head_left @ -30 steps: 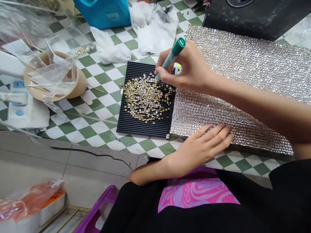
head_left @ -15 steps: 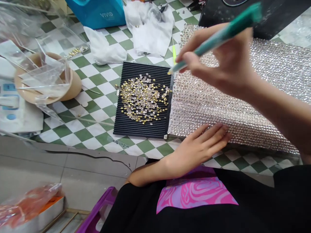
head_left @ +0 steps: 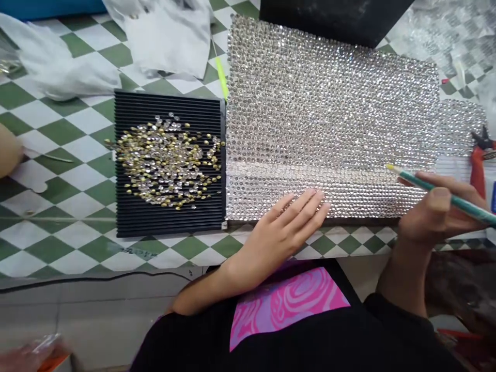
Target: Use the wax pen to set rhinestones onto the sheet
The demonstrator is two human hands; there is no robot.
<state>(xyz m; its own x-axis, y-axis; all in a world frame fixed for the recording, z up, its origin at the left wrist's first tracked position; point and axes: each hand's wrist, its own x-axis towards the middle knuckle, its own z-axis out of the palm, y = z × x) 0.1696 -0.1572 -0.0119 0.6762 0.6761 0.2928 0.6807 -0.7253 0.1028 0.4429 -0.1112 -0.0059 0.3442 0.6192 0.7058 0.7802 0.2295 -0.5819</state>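
Observation:
My left hand (head_left: 289, 225) lies flat with fingers stretched out on the near edge of a sheet covered in rows of rhinestones (head_left: 329, 103). In my right hand (head_left: 437, 206) is a green pencil-like stick (head_left: 463, 206) with a yellow tip, which points left over the sheet near its right end. Whether the tip touches the sheet, I cannot tell. A paler band runs lengthwise across the sheet above my left fingers. To the left, a black ridged tray (head_left: 166, 226) bears a pile of loose clear and gold rhinestones (head_left: 166, 160).
White plastic bags (head_left: 166, 39) lie at the back left, beside a thin yellow-green tool (head_left: 221, 77). Behind the sheet stands a black box (head_left: 333, 20). Red-handled pliers (head_left: 477, 165) are at the far right. A checkered cloth (head_left: 89, 206) covers the table.
My right hand has moved with the stick from near the tray to the sheet's right end. The view has shifted rightward. My left hand still rests on the sheet.

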